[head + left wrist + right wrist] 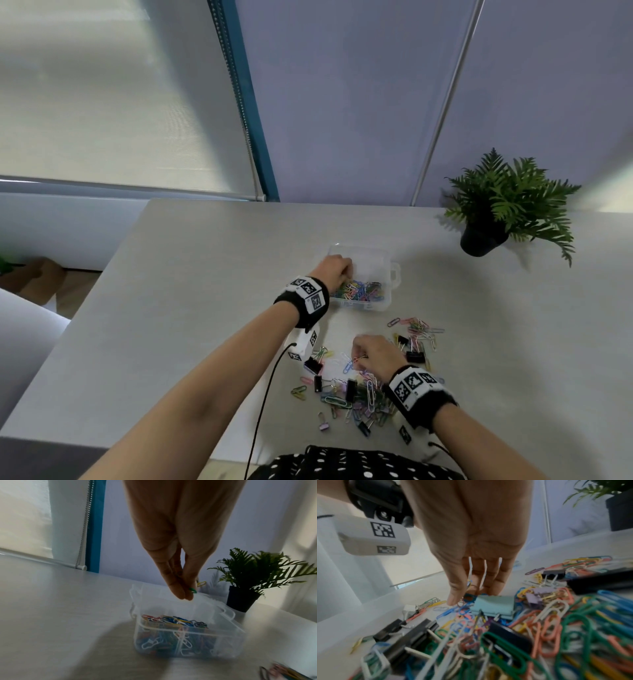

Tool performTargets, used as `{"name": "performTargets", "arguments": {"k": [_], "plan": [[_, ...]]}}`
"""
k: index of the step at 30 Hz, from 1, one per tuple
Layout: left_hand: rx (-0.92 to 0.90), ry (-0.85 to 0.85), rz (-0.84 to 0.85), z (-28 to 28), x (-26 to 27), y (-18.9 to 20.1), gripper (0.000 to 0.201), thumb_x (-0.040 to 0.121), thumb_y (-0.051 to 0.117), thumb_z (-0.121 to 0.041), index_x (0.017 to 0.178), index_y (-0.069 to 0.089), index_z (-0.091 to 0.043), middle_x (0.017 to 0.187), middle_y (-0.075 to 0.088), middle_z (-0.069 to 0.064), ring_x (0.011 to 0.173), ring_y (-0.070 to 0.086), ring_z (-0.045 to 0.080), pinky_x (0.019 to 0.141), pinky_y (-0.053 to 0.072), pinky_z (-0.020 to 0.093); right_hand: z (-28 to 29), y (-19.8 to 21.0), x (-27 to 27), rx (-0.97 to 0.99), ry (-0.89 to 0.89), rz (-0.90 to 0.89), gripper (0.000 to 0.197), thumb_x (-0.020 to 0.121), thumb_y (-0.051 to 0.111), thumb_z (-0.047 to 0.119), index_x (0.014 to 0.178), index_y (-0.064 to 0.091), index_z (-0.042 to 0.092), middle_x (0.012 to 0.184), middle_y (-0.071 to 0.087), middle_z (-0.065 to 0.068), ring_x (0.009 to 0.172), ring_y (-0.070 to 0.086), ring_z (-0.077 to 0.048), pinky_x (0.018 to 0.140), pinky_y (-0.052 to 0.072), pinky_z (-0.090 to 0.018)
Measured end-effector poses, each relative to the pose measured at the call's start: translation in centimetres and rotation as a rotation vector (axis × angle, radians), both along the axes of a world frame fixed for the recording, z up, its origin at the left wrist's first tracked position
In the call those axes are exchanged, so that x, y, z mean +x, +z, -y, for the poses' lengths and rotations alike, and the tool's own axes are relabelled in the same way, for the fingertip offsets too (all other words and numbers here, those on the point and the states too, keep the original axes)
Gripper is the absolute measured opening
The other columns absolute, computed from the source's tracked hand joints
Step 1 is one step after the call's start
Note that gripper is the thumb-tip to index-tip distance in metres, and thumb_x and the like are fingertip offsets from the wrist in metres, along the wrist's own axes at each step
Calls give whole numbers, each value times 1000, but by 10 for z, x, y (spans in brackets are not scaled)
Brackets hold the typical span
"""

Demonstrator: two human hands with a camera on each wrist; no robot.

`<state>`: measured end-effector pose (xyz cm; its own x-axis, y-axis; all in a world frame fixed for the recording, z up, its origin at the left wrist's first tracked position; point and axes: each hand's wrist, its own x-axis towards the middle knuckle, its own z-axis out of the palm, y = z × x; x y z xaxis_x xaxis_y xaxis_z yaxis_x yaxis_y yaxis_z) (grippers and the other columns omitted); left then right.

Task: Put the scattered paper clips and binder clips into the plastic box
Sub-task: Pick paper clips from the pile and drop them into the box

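**Both hands busy with clips, one over the box, one in the pile**

The left hand (178,555) has its fingertips pressed together in a pinching grip, and a green paper clip (193,590) peeps out between them; a yellow one shows just behind. That hand hangs over the far, clear half of the plastic box (383,263), which sits at the centre of the head view, a little right of the middle. The box's nearer half holds a bright heap of sorted paper clips (363,290).

The right hand (375,354) is lower in the frame, fingers curled down into the scattered pile. In the right wrist view white wire runs across its fingers (489,574), and small clips sit at the tips, so its grip is closed on a few clips, though exactly how many I cannot tell. Just beside the fingertips lies a pale green binder clip (493,605).

Around that hand the loose paper clips (423,330) spread over the lower centre of the grey bench (205,291), mixed with black binder clips (350,390) and a small pink one (322,424).

A potted fern (507,205) stands at the upper right of the bench, well apart from the box.
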<state>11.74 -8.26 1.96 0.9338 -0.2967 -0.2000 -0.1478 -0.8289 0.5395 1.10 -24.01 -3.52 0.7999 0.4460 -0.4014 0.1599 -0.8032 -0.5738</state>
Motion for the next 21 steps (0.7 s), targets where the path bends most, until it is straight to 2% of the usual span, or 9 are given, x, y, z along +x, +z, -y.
{"name": "performTargets", "arguments": {"k": [2, 4, 6, 8, 11, 15, 17, 19, 21], "plan": [[29, 39, -16, 0, 8, -2, 21, 87, 44, 5, 98, 62, 5, 107, 62, 23, 99, 60, 34, 88, 44, 34, 3, 0, 2, 120, -77, -43, 20, 70, 68, 6, 67, 54, 21, 66, 54, 13, 68, 54, -11, 68, 46, -27], [70, 44, -60, 0, 11, -7, 24, 92, 42, -3, 105, 61, 5, 111, 64, 23, 105, 58, 34, 91, 43, 35, 7, 2, 4, 250, -192, -86, 23, 71, 68, 2, 65, 54, 19, 66, 61, 3, 65, 58, -13, 66, 49, -25], [96, 14, -126, 0, 8, -12, 28, 95, 42, -12, 113, 60, 1, 117, 63, 21, 110, 56, 33, 93, 41, 34, 10, 4, 5, 396, -342, -165, 20, 74, 65, -4, 68, 56, 14, 66, 64, -6, 60, 60, -15, 57, 50, -21], [60, -10, -151, -2, 2, -13, 30, 96, 43, -16, 119, 58, -4, 124, 61, 16, 115, 55, 30, 98, 38, 31, 15, 8, 7, 535, -487, -275, 14, 78, 60, -8, 74, 58, 6, 64, 65, -12, 53, 62, -17, 51, 50, -20], [-65, 24, -107, -16, -12, -8, 30, 96, 44, -13, 122, 57, -6, 125, 61, 12, 116, 56, 24, 99, 38, 27, 24, 15, 16, 667, -609, -323, 11, 82, 55, -9, 81, 62, -1, 68, 66, -17, 51, 64, -17, 51, 54, -22], [-148, 78, -93, -46, -43, -8, 26, 94, 48, -10, 117, 61, -7, 119, 65, 9, 111, 60, 20, 95, 38, 19, 30, 26, 45, 802, -697, -309, 11, 86, 53, -6, 89, 63, -2, 67, 69, -11, 53, 65, -14, 52, 54, -20], [-138, 79, -114, -61, -61, -12, 25, 93, 49, -9, 114, 63, -8, 118, 65, 8, 110, 60, 20, 97, 38, 20, 28, 30, 65, 908, -753, -336, 13, 88, 48, -6, 90, 61, -3, 62, 70, -6, 54, 66, -14, 52, 54, -20], [-128, 81, -145, -72, -79, -16, 25, 93, 48, -8, 113, 63, -8, 117, 66, 7, 109, 60, 19, 98, 39, 22, 24, 36, 84, 962, -811, -349, 18, 92, 42, -4, 86, 60, -3, 60, 69, -6, 54, 66, -15, 52, 55, -21], [-109, 83, -164, -81, -97, -21, 25, 93, 48, -8, 113, 63, -9, 116, 67, 7, 108, 60, 18, 95, 38, 18, 18, 39, 100, 932, -830, -334, 22, 94, 39, -2, 86, 59, -6, 63, 66, -11, 51, 66, -15, 50, 55, -21]]}}
